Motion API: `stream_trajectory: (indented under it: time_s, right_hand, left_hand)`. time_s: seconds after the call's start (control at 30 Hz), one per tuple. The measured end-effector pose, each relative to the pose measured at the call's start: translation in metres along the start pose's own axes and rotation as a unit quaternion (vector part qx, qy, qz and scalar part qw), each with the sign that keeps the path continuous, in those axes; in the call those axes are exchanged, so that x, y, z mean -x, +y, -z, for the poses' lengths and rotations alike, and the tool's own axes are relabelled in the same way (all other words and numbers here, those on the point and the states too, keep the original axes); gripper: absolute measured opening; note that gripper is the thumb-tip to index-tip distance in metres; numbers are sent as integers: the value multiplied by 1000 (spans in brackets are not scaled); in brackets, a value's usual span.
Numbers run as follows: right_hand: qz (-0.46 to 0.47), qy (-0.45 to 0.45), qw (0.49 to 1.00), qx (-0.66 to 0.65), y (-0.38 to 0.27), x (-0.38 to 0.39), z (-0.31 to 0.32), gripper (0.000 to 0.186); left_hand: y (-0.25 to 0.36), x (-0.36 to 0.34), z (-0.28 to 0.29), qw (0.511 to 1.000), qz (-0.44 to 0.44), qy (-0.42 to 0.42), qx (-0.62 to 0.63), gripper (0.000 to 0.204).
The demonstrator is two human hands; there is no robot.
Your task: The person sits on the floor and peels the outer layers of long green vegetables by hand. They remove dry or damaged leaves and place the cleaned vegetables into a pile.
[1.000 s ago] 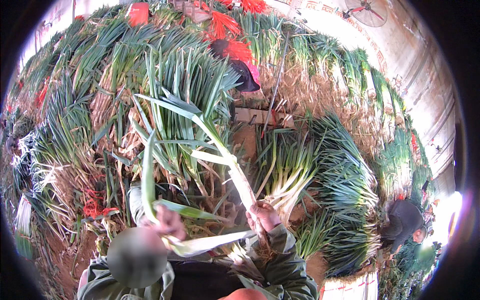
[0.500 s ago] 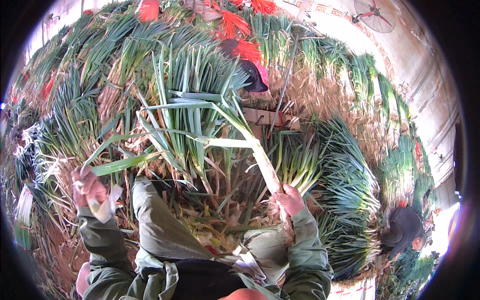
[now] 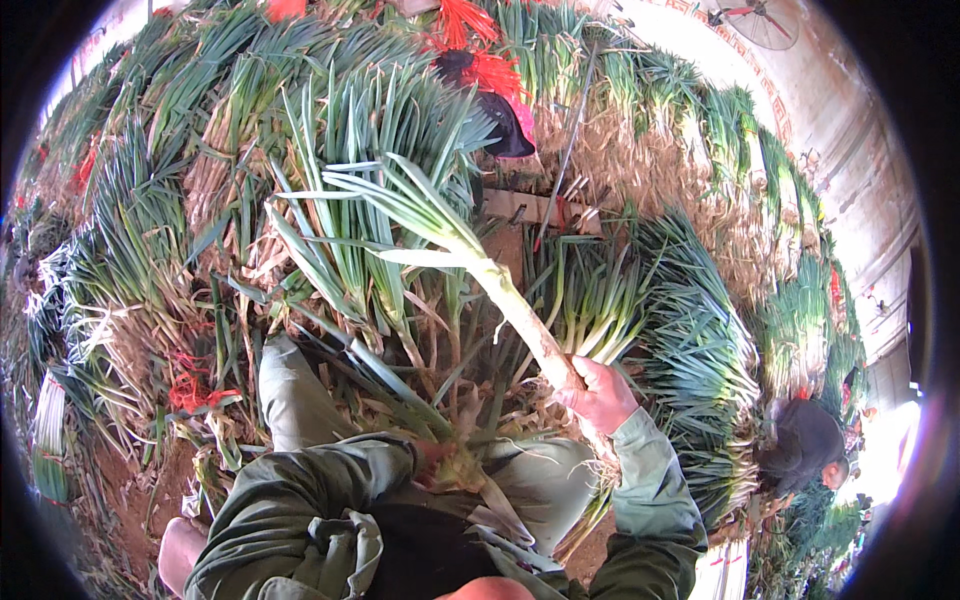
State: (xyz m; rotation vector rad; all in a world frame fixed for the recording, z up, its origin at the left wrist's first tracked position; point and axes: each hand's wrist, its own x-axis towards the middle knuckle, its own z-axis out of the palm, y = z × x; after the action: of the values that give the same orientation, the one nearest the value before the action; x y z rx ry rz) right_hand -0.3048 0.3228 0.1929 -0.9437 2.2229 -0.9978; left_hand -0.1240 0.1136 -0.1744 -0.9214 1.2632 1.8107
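My right hand (image 3: 598, 393) is closed around the lower pale stalk of a long leek (image 3: 505, 292). The leek slants up to the left, with its green leaves fanned out and its stringy roots hanging below my fist. My left hand (image 3: 430, 462) is low between my knees, mostly behind its own green sleeve, so its fingers are hidden. Beside it are loose leaves and pale trimmings (image 3: 460, 468). A standing bunch of leeks (image 3: 385, 215) rises just beyond my knees.
Leeks (image 3: 700, 345) are heaped to the right, and more bundles (image 3: 140, 230) stand to the left. Red ties (image 3: 190, 385) lie near my left knee. A person (image 3: 800, 445) bends at the far right. A dark cap (image 3: 508, 125) shows ahead, beside a metal pole (image 3: 575, 140).
My left hand has swung from the far left, where it held a torn leaf, in to the middle. The leek in my right hand has lost some outer leaves and shifted slightly.
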Motion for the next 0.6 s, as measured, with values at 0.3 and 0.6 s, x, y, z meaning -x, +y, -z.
stream_trajectory:
  time_s: [0.3,0.6]
  right_hand:
    - [100,-55,965,237,4,34,0,59]
    - [150,-93,920,349,10,52,2,61]
  left_hand:
    - [97,126,58,817,-506,-187,203,80]
    - [136,193,18,731,-524,-197,391,62]
